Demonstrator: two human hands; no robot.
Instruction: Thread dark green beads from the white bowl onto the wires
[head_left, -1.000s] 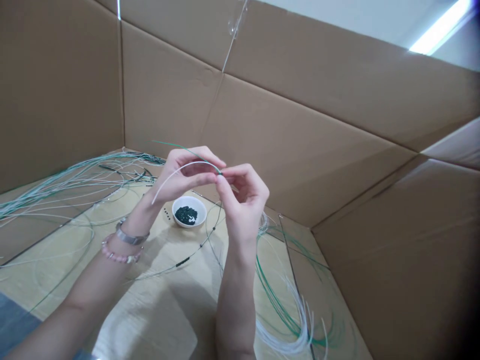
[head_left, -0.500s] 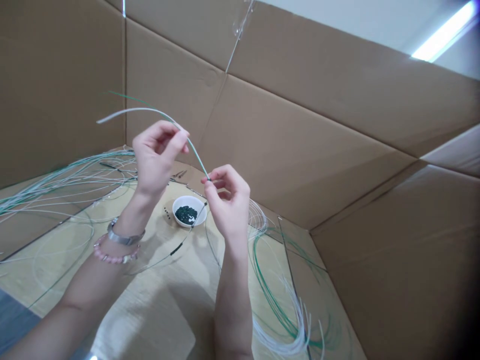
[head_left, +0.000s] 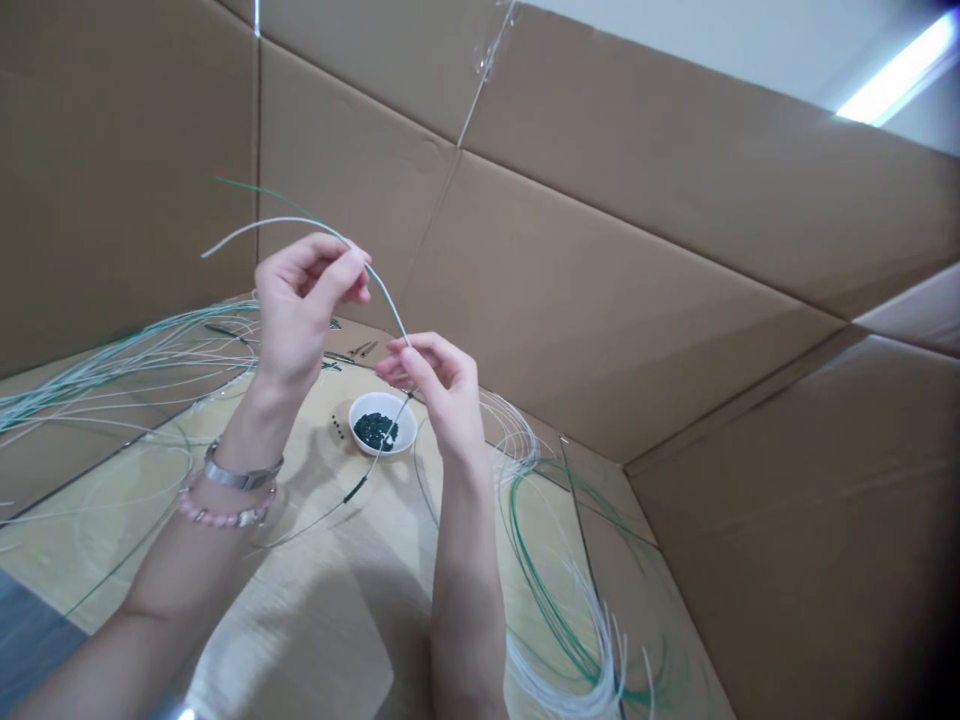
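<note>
White cord point(head_left: 281, 219) and green cord point(head_left: 259, 188) are raised above the tabletop point(head_left: 315, 620), in front of the cardboard wall point(head_left: 615, 290). The left hand point(head_left: 292, 305) has its grip closed on both cords, thumb against fingers; the free ends extend up and to the left, the white end curving downward. The right hand point(head_left: 454, 395) is lower and to the right, with its thumb and forefinger together on the cords. Relative to the earliest frame, the two hands have separated: their fingertips met there, whereas a length of cord now spans between them. Relative to the frame that followed, the left hand holds nearly the same position, and the right hand has shifted slightly to the left. A dark bead point(head_left: 410, 396), at the right fingertips in that frame, is now visible below them. A thin line point(head_left: 311, 524) continues downward past the white bowl point(head_left: 356, 415) and carries a black section point(head_left: 355, 489). The bowl contains dark green beads point(head_left: 373, 430); small dark pieces point(head_left: 337, 427) lie just beside it, on the left. A cord bundle point(head_left: 135, 345) lies at the left, and cord coils point(head_left: 551, 600) lie at the right.
</note>
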